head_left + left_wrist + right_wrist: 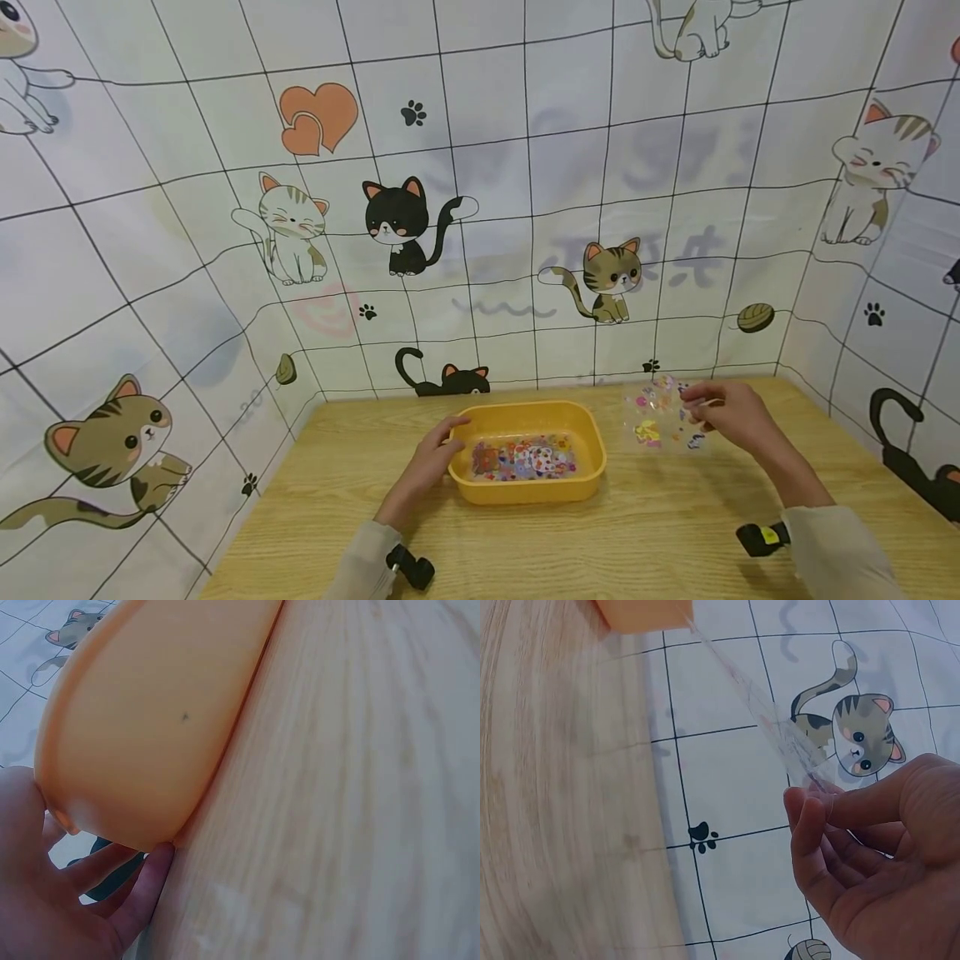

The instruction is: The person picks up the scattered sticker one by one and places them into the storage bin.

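Note:
A yellow plastic basin stands on the wooden table with several colourful sticker sheets lying inside it. At its left end my left hand holds the basin by the rim; in the left wrist view, the thumb is at the rim and fingertips touch the outer wall. To the right of the basin, my right hand pinches a clear sticker sheet by its edge, above the table. Seen nearly edge-on in the right wrist view, the sheet runs from between the thumb and fingers.
The light wood tabletop extends around the basin. White cloth walls with cat prints and black grid lines enclose the back and both sides. Black wrist devices sit at both sleeves.

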Demonstrator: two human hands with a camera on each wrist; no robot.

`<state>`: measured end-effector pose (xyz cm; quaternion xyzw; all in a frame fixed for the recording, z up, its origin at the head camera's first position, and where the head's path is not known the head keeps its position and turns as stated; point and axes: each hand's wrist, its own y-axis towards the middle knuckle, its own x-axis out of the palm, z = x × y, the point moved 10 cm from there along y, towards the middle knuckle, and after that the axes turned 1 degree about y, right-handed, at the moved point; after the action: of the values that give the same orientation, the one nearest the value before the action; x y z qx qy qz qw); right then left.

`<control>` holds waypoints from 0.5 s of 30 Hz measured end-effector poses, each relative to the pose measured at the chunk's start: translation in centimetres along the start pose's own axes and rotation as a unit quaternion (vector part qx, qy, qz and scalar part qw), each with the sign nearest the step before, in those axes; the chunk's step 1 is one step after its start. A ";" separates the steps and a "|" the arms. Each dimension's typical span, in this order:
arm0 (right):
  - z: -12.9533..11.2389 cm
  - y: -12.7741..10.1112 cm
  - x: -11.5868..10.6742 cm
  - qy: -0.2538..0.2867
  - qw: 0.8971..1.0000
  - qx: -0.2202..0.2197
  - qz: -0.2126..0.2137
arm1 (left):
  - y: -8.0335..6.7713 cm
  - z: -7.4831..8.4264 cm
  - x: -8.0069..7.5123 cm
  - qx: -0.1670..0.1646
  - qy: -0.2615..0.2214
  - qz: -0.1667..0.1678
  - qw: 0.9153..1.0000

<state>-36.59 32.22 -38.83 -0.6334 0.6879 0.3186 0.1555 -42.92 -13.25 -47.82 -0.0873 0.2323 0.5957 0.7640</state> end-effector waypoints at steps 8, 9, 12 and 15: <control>-1.6 -0.1 0.2 0.015 1.000 -0.004 -0.001 | 0.0 0.2 0.0 0.003 0.005 -0.001 1.000; -1.8 0.0 0.3 0.017 1.000 -0.005 0.000 | 0.0 0.2 0.0 0.002 0.005 -0.001 1.000; -2.2 0.1 0.5 0.017 1.000 -0.009 0.003 | -0.1 0.5 0.0 0.008 0.008 -0.001 1.000; -2.7 0.2 0.7 0.021 1.000 -0.014 0.003 | -0.2 0.6 0.0 0.007 0.006 -0.001 1.000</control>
<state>-36.35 29.94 -37.21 -0.6398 0.6883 0.3158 0.1309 -42.61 -13.02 -47.31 -0.0859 0.2412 0.5928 0.7636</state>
